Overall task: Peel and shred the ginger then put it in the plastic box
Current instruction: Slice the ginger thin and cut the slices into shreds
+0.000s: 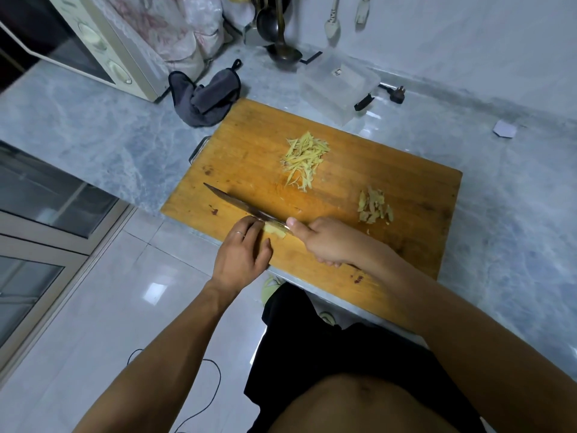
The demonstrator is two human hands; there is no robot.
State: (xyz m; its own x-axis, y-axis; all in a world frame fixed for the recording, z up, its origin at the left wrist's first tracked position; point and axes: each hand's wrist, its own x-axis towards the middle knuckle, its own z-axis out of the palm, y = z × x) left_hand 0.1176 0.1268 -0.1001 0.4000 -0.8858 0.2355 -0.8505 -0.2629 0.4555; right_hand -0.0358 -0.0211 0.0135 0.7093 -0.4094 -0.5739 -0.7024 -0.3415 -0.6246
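Observation:
A wooden cutting board (390, 182) lies on the marble counter. At its near left edge my left hand (242, 254) presses down on a pale yellow piece of peeled ginger (275, 230). My right hand (327, 240) grips the handle of a knife (237, 204), whose blade rests against the ginger and points to the far left. A heap of shredded ginger strips (303, 159) sits mid-board. A small pile of brownish peel (374, 206) lies to the right. The clear plastic box (338, 85) stands beyond the board's far edge.
A grey cloth (206, 98) lies left of the board's far corner. A microwave (90, 42) stands at the back left. Ladles (281, 42) hang by the wall, and a plug (396, 93) lies behind the box. The counter edge runs just under my hands.

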